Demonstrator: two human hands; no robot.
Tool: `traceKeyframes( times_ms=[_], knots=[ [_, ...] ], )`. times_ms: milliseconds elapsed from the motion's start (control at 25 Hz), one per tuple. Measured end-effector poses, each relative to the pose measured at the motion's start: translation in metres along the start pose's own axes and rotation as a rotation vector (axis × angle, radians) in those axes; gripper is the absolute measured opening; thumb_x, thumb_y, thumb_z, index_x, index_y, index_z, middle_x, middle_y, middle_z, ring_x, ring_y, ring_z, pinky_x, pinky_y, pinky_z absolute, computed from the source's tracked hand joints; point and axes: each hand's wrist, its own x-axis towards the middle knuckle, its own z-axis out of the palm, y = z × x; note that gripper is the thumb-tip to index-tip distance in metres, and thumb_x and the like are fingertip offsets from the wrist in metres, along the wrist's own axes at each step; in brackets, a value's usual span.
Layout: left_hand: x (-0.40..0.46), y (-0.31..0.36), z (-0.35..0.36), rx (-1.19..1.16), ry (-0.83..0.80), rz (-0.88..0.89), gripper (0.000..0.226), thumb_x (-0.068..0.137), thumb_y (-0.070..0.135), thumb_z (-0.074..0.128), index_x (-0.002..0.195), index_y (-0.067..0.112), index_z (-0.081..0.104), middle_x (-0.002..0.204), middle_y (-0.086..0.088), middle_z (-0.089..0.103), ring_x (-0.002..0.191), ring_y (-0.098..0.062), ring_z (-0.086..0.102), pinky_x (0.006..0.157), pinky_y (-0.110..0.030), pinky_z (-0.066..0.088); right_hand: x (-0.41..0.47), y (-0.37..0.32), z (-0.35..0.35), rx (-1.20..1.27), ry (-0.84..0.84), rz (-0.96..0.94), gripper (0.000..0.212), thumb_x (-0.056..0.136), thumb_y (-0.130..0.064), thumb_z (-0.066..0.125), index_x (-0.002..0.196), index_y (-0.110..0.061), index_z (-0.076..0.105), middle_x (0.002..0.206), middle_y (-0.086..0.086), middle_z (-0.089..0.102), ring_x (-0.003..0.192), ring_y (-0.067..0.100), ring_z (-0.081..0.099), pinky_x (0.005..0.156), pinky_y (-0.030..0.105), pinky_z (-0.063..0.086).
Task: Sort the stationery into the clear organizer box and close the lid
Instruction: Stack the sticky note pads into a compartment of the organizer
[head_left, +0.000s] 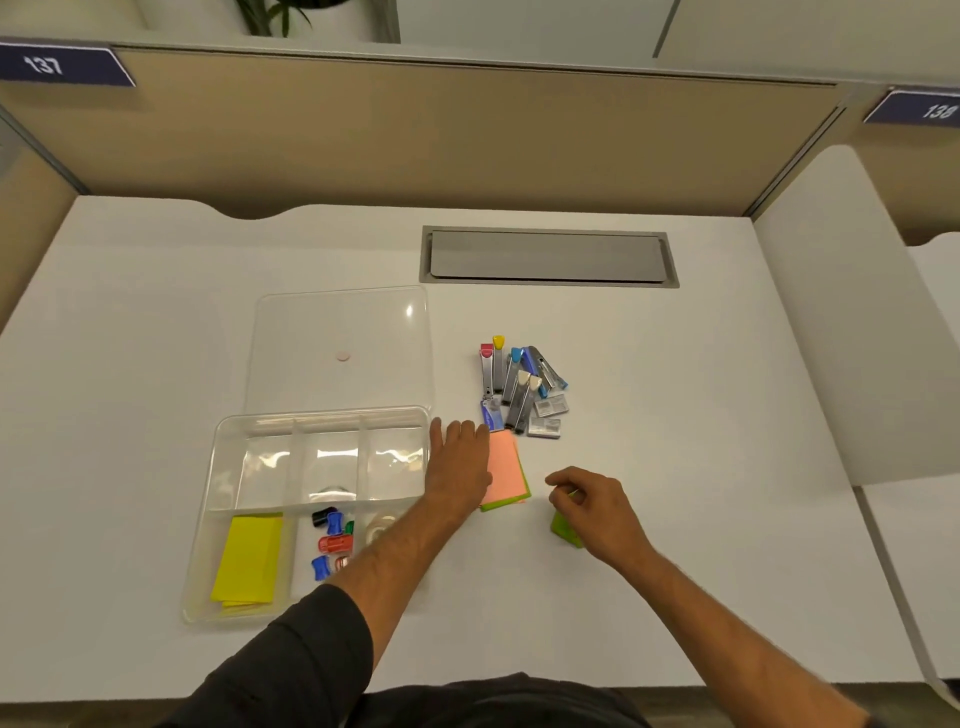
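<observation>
The clear organizer box (223, 467) stands open at the left, holding yellow sticky notes (248, 558), several coloured clips (332, 540) and a tape roll (382, 525). Its clear lid (337, 332) lies flat behind it. My left hand (460, 465) rests flat, fingers spread, on the left edge of an orange and green sticky-note stack (506, 470). My right hand (592, 506) pinches a green sticky-note pad (565, 530), lifted slightly off the desk. A pile of staplers and staple boxes (522, 389) lies just beyond the stack.
A grey cable hatch (548, 257) is set into the white desk (701, 415) at the back. Beige partition walls surround the desk, and a white divider (841, 338) stands on the right side.
</observation>
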Motion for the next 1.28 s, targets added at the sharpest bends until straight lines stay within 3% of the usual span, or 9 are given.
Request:
traceKeyframes(
  times_ms=[120, 240, 480, 560, 680, 800, 960, 1120, 1280],
  knots=[
    [0.002, 0.003, 0.002, -0.061, 0.049, -0.015, 0.062, 0.082, 0.027, 0.071, 0.136, 0.016, 0.042, 0.130, -0.007, 0.049, 0.121, -0.026, 0.045, 0.113, -0.043, 0.026, 0.007, 0.005, -0.003, 0.024, -0.008, 0.014, 0.019, 0.086, -0.015, 0.062, 0.097, -0.026, 0.073, 0.084, -0.011, 0.069, 0.073, 0.005, 0.063, 0.073, 0.029, 0.053],
    [-0.001, 0.000, -0.003, -0.232, 0.088, 0.002, 0.041, 0.089, 0.010, 0.060, 0.128, 0.014, 0.048, 0.123, -0.007, 0.049, 0.108, -0.023, 0.050, 0.089, -0.034, 0.043, 0.014, 0.005, -0.003, 0.043, -0.007, 0.030, 0.019, 0.086, -0.015, 0.062, 0.097, -0.026, 0.073, 0.083, -0.012, 0.068, 0.072, 0.008, 0.062, 0.074, 0.030, 0.052],
    [-0.033, -0.019, -0.017, -0.578, 0.080, 0.054, 0.012, 0.091, 0.014, 0.058, 0.103, 0.015, 0.061, 0.095, 0.000, 0.048, 0.086, -0.023, 0.054, 0.069, -0.031, 0.036, 0.030, -0.003, 0.001, -0.013, 0.063, 0.081, 0.016, 0.087, -0.019, 0.061, 0.098, -0.023, 0.072, 0.088, -0.008, 0.068, 0.076, 0.011, 0.061, 0.074, 0.028, 0.048],
    [-0.047, -0.028, -0.021, -0.613, 0.110, 0.070, 0.011, 0.089, 0.016, 0.062, 0.100, 0.016, 0.062, 0.092, 0.003, 0.050, 0.085, -0.018, 0.053, 0.069, -0.028, 0.034, 0.036, -0.006, 0.009, -0.042, 0.082, 0.133, 0.018, 0.086, -0.021, 0.062, 0.101, -0.023, 0.071, 0.092, -0.005, 0.070, 0.084, 0.014, 0.063, 0.077, 0.029, 0.048],
    [-0.065, -0.040, -0.028, -0.641, 0.158, 0.070, 0.008, 0.087, 0.014, 0.063, 0.096, 0.016, 0.064, 0.091, 0.003, 0.057, 0.082, -0.014, 0.052, 0.068, -0.029, 0.038, 0.040, -0.013, 0.032, -0.112, -0.031, 0.164, 0.033, 0.083, -0.028, 0.063, 0.115, -0.021, 0.064, 0.104, -0.001, 0.069, 0.103, 0.021, 0.060, 0.085, 0.034, 0.048],
    [-0.077, -0.050, -0.038, -0.687, 0.201, 0.038, 0.008, 0.086, 0.011, 0.063, 0.092, 0.016, 0.064, 0.089, 0.001, 0.059, 0.080, -0.015, 0.053, 0.070, -0.034, 0.044, 0.043, -0.023, 0.053, -0.243, -0.095, 0.122, 0.053, 0.084, -0.037, 0.065, 0.130, -0.015, 0.051, 0.123, 0.008, 0.058, 0.115, 0.027, 0.051, 0.090, 0.039, 0.046],
    [-0.093, -0.062, -0.045, -0.747, 0.245, 0.028, 0.011, 0.083, 0.008, 0.063, 0.088, 0.017, 0.065, 0.085, 0.002, 0.059, 0.079, -0.016, 0.055, 0.070, -0.036, 0.047, 0.047, -0.033, 0.076, -0.334, -0.064, 0.203, 0.083, 0.072, -0.051, 0.072, 0.134, -0.010, 0.036, 0.127, 0.013, 0.040, 0.115, 0.033, 0.042, 0.085, 0.044, 0.046],
    [-0.109, -0.068, -0.044, -0.791, 0.237, 0.039, 0.010, 0.084, 0.009, 0.064, 0.086, 0.019, 0.064, 0.085, 0.003, 0.058, 0.079, -0.015, 0.057, 0.070, -0.039, 0.049, 0.049, -0.033, 0.097, -0.446, -0.030, 0.239, 0.111, 0.067, -0.058, 0.076, 0.146, -0.006, 0.017, 0.136, 0.017, 0.033, 0.117, 0.038, 0.042, 0.091, 0.046, 0.046],
    [-0.112, -0.077, -0.044, -0.809, 0.245, 0.035, 0.010, 0.085, 0.010, 0.063, 0.087, 0.020, 0.063, 0.085, 0.004, 0.058, 0.079, -0.014, 0.057, 0.070, -0.040, 0.050, 0.052, -0.033, 0.100, -0.421, -0.028, 0.288, 0.112, 0.066, -0.047, 0.083, 0.147, -0.010, 0.016, 0.136, 0.016, 0.035, 0.119, 0.037, 0.042, 0.092, 0.044, 0.044]
  ],
)
